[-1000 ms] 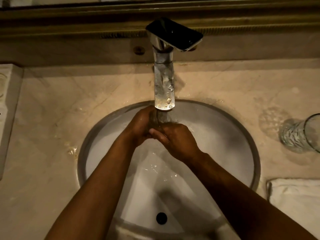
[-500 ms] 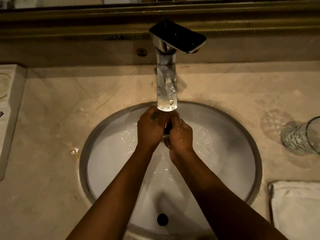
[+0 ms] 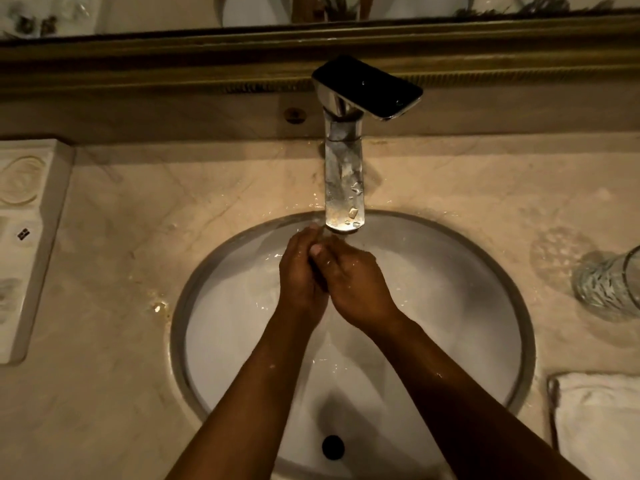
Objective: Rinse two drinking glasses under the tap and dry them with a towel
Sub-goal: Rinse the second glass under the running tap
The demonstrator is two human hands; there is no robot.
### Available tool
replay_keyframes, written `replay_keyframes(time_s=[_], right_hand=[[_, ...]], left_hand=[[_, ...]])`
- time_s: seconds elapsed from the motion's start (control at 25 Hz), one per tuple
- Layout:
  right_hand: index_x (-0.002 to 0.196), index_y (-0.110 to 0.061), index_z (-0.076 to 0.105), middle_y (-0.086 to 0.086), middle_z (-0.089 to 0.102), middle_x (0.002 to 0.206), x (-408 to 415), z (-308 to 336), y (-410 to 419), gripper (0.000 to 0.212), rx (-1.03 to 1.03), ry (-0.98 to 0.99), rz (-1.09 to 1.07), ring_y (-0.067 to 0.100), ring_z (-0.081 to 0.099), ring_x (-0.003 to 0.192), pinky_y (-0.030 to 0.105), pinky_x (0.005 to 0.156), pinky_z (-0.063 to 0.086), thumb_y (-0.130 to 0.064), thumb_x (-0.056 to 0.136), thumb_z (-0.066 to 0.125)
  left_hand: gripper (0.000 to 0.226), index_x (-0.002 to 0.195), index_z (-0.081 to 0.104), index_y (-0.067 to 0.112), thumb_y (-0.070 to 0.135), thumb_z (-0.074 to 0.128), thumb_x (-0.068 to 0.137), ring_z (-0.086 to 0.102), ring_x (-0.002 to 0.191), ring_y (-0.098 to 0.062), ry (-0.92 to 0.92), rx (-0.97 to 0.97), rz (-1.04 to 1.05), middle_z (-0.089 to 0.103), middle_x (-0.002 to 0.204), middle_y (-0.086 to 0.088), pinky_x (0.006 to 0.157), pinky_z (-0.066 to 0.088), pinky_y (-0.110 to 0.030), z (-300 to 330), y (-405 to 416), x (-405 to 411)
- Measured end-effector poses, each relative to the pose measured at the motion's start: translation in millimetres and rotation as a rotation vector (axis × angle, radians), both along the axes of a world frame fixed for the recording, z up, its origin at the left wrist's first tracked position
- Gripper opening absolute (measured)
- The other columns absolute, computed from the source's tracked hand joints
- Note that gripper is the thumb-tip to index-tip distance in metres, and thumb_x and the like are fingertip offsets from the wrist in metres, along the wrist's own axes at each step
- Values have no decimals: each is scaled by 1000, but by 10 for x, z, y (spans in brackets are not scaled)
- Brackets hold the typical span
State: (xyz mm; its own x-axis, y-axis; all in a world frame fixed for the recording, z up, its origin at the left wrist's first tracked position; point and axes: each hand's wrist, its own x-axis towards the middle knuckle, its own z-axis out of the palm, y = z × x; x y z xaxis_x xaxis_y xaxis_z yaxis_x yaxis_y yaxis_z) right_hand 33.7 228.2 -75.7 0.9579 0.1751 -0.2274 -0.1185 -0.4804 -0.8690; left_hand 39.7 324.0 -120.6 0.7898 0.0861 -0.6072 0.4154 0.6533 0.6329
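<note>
Since a moment before, the left hand and right hand had closed palm to palm under the chrome tap, whether gripping anything I cannot tell, suggesting rinsing continued, while a patterned clear drinking glass and folded white towel lay well right on the table.

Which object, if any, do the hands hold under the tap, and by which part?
It cannot be told: the left hand and right hand press together under the tap, hiding anything between them.

Setting: bathroom vanity, dim warm light. Oval undermount basin set in marble countertop; chrome tap; gilt-framed mirror behind; folded white towel at right.
</note>
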Motion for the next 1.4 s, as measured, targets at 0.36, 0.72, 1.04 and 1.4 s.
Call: replay_keyframes(time_s=[0.36,0.72,1.04,1.4], right_hand=[[119,-27,69,2,70,120,118,33,-325,39,-411,-422,624,22,65,107,34,82,51,-50,97,46],[100,-19,75,0,77,87,-130,2,2,33,-43,-52,-113,14,71,78,33,74,56,-42,98,52],[93,-22,74,3,76,85,-85,-83,-150,62,-286,-273,231,20,70,74,35,67,54,-62,96,27],[94,-21,75,-1,76,85,-46,-78,-236,56,-253,-304,247,16,69,76,35,72,57,-59,98,34]], left_hand=[[45,71,75,14,53,56,83,45,40,-15,274,-33,-573,59,63,-2,39,25,-17,218,368,232],[47,116,65,-6,37,58,99,68,105,-41,25,21,-121,66,113,-35,98,55,-46,42,31,41],[34,65,56,12,23,49,96,55,42,-15,273,15,-195,55,53,-1,41,44,-19,275,67,120],[44,70,60,14,42,41,98,50,55,-20,231,134,-443,52,63,-6,51,32,-23,251,150,85]])
